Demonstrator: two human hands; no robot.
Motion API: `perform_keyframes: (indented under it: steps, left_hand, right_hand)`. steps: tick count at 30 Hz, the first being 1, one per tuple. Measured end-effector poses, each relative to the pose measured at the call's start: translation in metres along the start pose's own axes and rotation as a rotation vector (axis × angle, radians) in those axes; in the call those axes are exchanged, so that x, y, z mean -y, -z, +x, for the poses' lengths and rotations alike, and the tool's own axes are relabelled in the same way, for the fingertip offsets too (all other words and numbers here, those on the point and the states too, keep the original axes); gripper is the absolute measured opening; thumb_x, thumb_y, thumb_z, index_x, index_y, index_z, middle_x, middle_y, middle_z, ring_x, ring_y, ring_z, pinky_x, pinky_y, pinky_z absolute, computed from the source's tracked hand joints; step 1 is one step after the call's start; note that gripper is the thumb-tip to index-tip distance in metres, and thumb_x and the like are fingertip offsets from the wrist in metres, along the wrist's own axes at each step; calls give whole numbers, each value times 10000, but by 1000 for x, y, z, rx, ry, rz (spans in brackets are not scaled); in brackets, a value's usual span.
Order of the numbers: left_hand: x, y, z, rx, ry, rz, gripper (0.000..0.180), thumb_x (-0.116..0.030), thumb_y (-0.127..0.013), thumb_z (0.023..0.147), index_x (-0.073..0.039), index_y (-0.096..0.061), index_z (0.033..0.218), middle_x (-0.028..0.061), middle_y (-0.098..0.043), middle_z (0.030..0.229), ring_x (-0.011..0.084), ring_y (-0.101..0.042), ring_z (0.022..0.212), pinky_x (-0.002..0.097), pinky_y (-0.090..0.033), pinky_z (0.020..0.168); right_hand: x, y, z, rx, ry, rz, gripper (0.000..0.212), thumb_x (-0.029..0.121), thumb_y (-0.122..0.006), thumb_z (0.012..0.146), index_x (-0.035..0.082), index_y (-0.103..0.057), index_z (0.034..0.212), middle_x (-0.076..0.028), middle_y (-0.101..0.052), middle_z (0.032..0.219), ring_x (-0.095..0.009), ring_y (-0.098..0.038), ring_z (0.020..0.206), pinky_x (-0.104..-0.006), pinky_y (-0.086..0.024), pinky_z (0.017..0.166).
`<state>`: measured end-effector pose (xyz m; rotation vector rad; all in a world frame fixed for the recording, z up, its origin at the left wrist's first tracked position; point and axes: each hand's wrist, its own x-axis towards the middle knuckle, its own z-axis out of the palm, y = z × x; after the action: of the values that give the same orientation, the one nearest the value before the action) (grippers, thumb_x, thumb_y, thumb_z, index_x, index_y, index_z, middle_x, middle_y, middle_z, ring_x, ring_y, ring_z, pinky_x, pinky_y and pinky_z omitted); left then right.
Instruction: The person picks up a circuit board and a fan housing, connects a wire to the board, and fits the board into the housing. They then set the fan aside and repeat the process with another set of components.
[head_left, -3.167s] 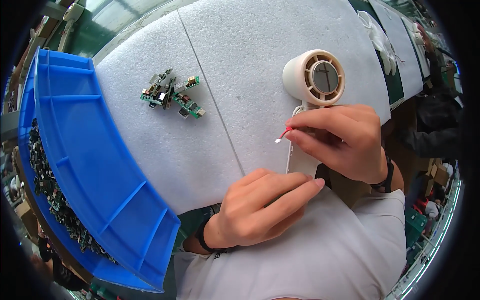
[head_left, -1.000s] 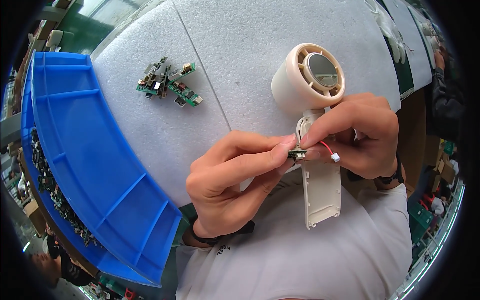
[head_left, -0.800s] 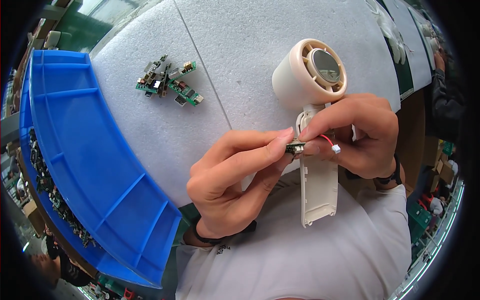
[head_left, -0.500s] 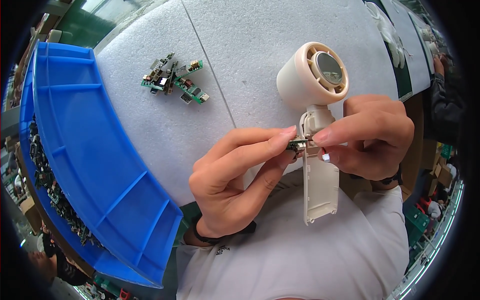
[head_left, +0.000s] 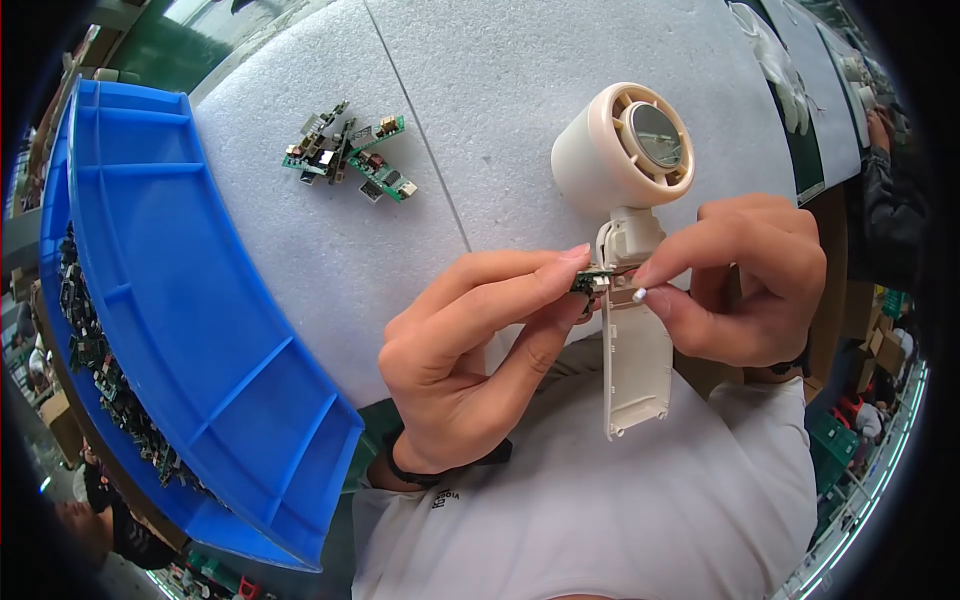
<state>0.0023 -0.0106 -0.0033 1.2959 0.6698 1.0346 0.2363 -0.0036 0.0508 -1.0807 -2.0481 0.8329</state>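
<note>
A cream handheld fan (head_left: 622, 150) lies on the table, its round head away from me and its hollow handle shell (head_left: 637, 370) open toward my chest. Between the thumb and fingers of my left hand (head_left: 480, 350) is a small green circuit board (head_left: 592, 282), held at the left edge of the handle near the fan's neck. My right hand (head_left: 745, 280) pinches a small white wire connector (head_left: 639, 295) just right of the board. The connector and the board are apart. Thin wires by the neck are partly hidden behind my right fingers.
A pile of loose circuit boards (head_left: 350, 155) lies on the pale foam-topped table (head_left: 500, 60). At the left stands a blue plastic bin (head_left: 200, 270), with many more boards (head_left: 110, 380) beyond its wall. A white glove (head_left: 780, 70) rests at the far right, near another person's sleeve (head_left: 893, 205).
My right thumb and fingertip have closed in on the white connector and brought it slightly left and up, nearer the board. The fan has shifted a little left. My left hand stays nearly still.
</note>
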Motion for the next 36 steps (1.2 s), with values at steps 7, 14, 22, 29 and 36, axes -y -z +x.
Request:
perform_keyframes:
  steps: [7, 14, 22, 29, 36]
  left_hand:
    - [2, -11, 2, -118, -26, 6, 383, 204, -650, 817, 49, -698, 1165, 191, -691, 1115, 222, -720, 951, 294, -594, 812]
    - [11, -14, -1, -144, -125, 106, 406, 208, -672, 794, 29, -710, 1157, 185, -695, 1105, 228, -725, 935, 292, -588, 798]
    - [13, -12, 0, -112, -207, 199, 371, 219, -636, 845, 47, -687, 1170, 225, -651, 1157, 264, -687, 1051, 312, -578, 879]
    - [16, -23, -3, -232, -414, 517, 457, 200, -732, 732, 38, -712, 1159, 205, -680, 1112, 258, -709, 973, 295, -611, 824]
    - [24, -30, -3, -309, -511, 612, 379, 192, -719, 762, 67, -711, 1120, 252, -673, 1084, 275, -708, 948, 298, -602, 822]
  right_hand:
    - [-1, -10, 3, -96, 14, -114, 160, -13, -759, 701, 30, -712, 848, 18, -574, 548, -34, -501, 416, -195, -313, 394]
    - [7, -16, -2, -130, -68, -180, 192, -2, -774, 681, 39, -717, 860, 3, -593, 614, -64, -539, 496, -198, -351, 436]
    - [2, -23, -1, -204, 139, -479, 307, -4, -767, 598, 60, -741, 897, -48, -602, 818, -191, -549, 746, -274, -441, 587]
    - [5, -37, -3, -302, 80, -395, 289, -5, -723, 612, 56, -746, 894, -50, -570, 787, -184, -516, 718, -278, -427, 583]
    - [6, -49, -4, -367, 28, -292, 268, 13, -722, 627, 35, -745, 894, -41, -561, 779, -174, -497, 709, -272, -418, 590]
